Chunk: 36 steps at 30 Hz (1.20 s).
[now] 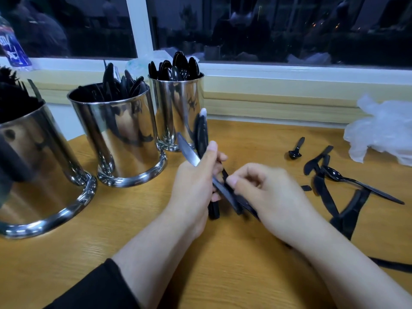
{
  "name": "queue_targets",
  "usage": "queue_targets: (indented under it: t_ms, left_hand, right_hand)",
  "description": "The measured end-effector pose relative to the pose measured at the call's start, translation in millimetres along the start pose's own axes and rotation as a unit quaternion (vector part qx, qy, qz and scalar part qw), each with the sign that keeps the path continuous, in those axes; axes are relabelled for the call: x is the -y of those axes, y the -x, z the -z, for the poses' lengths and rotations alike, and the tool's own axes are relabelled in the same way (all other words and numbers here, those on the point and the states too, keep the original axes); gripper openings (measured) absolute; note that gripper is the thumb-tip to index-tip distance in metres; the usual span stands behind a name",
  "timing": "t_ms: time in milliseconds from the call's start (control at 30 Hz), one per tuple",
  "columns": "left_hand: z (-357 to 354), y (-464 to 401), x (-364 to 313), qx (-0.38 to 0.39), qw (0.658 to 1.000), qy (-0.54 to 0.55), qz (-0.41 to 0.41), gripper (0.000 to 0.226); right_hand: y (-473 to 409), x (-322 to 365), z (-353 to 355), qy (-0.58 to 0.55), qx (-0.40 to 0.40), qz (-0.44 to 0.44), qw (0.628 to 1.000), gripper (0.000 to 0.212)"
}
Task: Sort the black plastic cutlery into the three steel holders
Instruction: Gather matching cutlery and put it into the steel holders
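Sorting black cutlery at a wooden tabletop (66, 259) beside three steel holders.

A bundle of knives (201, 139) is gripped upright by the left hand (194, 186), fingers curled round it, near the tabletop's middle; another black piece (231, 197) is pinched by the right hand (267, 197). Along the left and far edges stand the left holder (33, 166), middle holder (120, 134) and far holder (176, 108), all filled. Loose cutlery (338, 197) lies toward the right edge, near a clear bag (383, 130). On the sill a blue-labelled bottle (11, 45) is seen; its writing cannot be read.
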<state>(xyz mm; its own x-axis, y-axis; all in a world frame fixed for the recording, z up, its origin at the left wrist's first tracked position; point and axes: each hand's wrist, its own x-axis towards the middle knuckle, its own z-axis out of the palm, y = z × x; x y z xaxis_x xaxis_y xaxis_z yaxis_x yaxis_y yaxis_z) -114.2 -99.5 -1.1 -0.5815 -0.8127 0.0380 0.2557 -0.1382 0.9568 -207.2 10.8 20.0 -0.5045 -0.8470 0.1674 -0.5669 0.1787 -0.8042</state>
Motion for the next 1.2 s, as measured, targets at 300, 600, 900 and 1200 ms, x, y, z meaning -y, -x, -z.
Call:
queue_targets:
  t_ms: [300,600,900,1200]
  left_hand:
    - [5,-6,-7,-0.077,0.996,0.039,-0.004,0.046]
    - [9,-5,1,-0.051,0.999,-0.012,0.008,0.027]
    - [9,-7,5,-0.065,0.996,0.013,0.057,0.035]
    - [5,-3,3,-0.004,0.999,-0.003,0.051,0.037]
  right_hand:
    - [-5,-20,47,0.229,0.053,-0.129,0.963,0.022]
    - [-8,-23,36,0.271,0.086,-0.132,0.949,0.014]
    - [-5,-16,34,0.189,-0.033,-0.068,0.979,0.016]
    - [5,3,2,0.085,0.038,-0.01,0.996,0.018]
